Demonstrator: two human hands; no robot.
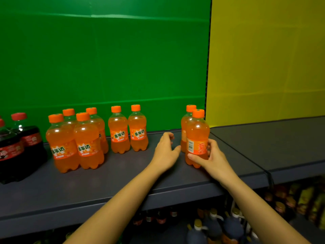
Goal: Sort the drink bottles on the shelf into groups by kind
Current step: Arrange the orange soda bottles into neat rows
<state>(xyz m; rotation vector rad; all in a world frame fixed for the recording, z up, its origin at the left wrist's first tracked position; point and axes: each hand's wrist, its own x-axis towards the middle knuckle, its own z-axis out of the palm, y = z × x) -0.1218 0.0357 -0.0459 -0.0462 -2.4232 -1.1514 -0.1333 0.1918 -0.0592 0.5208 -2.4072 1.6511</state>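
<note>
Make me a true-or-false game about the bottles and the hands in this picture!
1. The right hand grips an orange bottle. True.
2. The left hand holds a bottle too. False: it is open and holds nothing.
3. The cola bottles have red caps. True.
4. The cola bottles stand to the right of all the orange ones. False: they stand at the far left of the shelf.
</note>
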